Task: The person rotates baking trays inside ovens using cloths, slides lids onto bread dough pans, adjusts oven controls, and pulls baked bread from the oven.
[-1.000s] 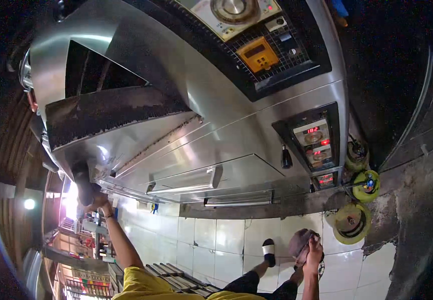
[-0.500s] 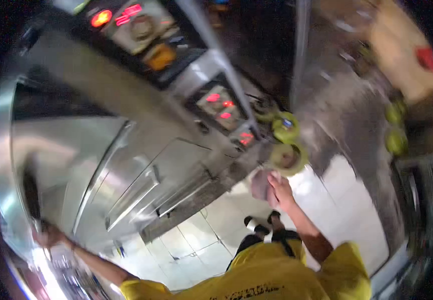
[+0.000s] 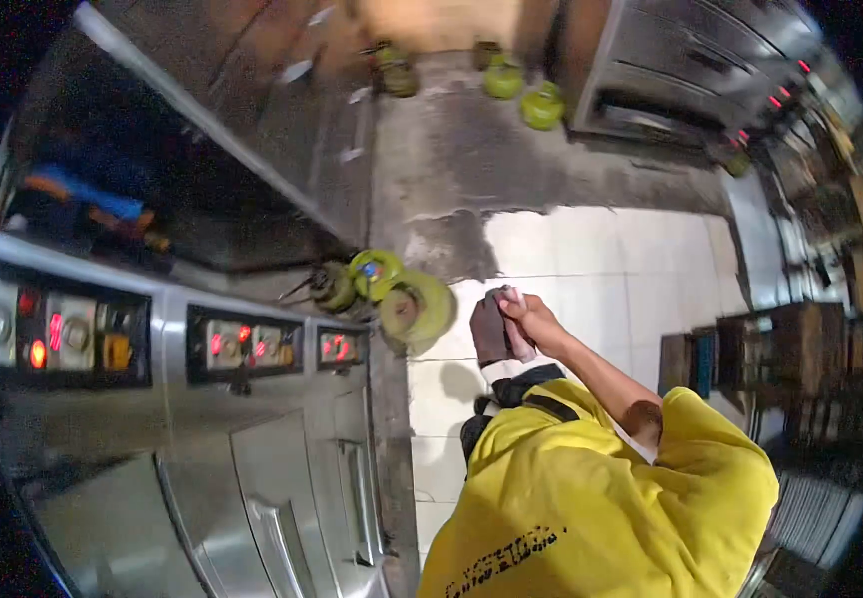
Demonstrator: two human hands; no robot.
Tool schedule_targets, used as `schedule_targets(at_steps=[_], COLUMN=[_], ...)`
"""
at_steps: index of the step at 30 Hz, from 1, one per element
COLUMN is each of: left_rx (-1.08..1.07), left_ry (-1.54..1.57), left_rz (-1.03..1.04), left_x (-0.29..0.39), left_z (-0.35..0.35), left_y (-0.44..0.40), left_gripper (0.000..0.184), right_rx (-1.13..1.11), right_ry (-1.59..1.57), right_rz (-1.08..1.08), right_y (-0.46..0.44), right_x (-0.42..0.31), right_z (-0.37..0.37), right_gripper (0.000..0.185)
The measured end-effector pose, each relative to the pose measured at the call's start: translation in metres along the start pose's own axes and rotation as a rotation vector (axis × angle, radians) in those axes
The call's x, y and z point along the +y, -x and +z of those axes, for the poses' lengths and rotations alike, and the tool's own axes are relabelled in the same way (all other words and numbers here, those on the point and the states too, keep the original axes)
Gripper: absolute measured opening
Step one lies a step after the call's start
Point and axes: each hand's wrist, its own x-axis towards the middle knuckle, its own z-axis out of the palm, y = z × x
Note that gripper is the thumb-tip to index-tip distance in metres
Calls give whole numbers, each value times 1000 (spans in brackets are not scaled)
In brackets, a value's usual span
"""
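In front of my body, my right hand [image 3: 533, 324] is closed around a folded brown and pinkish cloth [image 3: 492, 329], which hangs above the white tiled floor. What the cloth is exactly, a rag or a mitt, I cannot make out. My left hand is out of the picture. Left of the cloth, a greenish-yellow gas cylinder [image 3: 420, 309] stands on the floor by the corner of a steel oven [image 3: 207, 448]. The right hand does not touch the cylinder.
Lit red displays fill the oven's control panel [image 3: 65, 337]. More green gas cylinders [image 3: 542, 106] stand at the back beside another steel oven [image 3: 681, 75]. Stacked trays [image 3: 812, 503] and a dark rack [image 3: 800, 349] line the right side. White tiles [image 3: 591, 259] meet darker concrete.
The view has swung to the right, bringing the back ovens and right-hand rack into sight. My left hand, earlier at a dark handle-like part on the far left, has left the view. The cloth stays in my right hand.
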Motion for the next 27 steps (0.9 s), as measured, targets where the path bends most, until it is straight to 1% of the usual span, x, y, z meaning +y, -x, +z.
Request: schedule_targets(at_steps=[2,4,6,7,10,11,12,13,14,16,17,18,19,20,21,22,23,24,25,26,27], left_rx=[-84,-200,-297,-353,-525,-599,-677,-743,-811,-871,-886,-914,-940,-943,-858,-754,-775,-812,-878,-883,-894], left_ry=[206,417,653,790,1155,1263,1334,1393,1309,1503,1518,1599,1661,1643,1905,2182,2610,2623,2308,1966,1795], left_rz=[-220,-463,-704,-824,-1178,-1309,-1439,-1553,-1664,-1923,-1912,-1917,-1932,-1945,-2045,-2125,-2357,-2356,-1925,-1523,-1451], left_x=[33,64,96,113,166,186,212,238,285,326,342,352,360,365,373,387,436,472,502,523,540], left_z=[18,30,43,53,91,107,125,146,159,203,230,256,274,294,322,348,367,390,411,430,444], left_y=[37,68,94,105,139,151,163,174,172,195,208,221,233,244,255,260,243,237,235,238,243], left_gripper=[51,51,51,51,52,52,52,53,54,48,48,46,44,44,43,44,46,46,51,56,56], right_rx=[79,102,43,-26,-186,-185,-98,-57,-16,-276,-214,-214,-150,-83,-142,-138,-175,-210,-246,-229,-13], right_ry=[-145,-164,-414,-533,-911,-920,-977,-1011,-1043,-1381,-1467,-1472,-1431,-1383,-1412,-1409,-1403,-1401,-1429,-1442,-1165], right_rz=[-78,-45,43,13,-55,-71,-95,-110,-127,-382,-336,-341,-429,-515,-489,-497,-517,-546,-492,-504,-551], right_y=[3,21,25,23,20,20,22,15,9,-9,-22,-38,-50,-59,-68,-69,-65,-67,-74,-85,-92], right_x=[24,23,14,4,-27,-39,-52,-57,-62,-71,-80,-85,-84,-84,-94,-111,-135,-159,-175,-182,-186], right_z=[-38,-73,-89,-96,-128,-144,-159,-175,-190,-223,-239,-256,-271,-288,-308,-323,-336,-348,-362,-372,-380], right_gripper=[30,33,36,40,38,38,41,42,44,44,43,43,44,45,45,45,45,45,47,47,49])
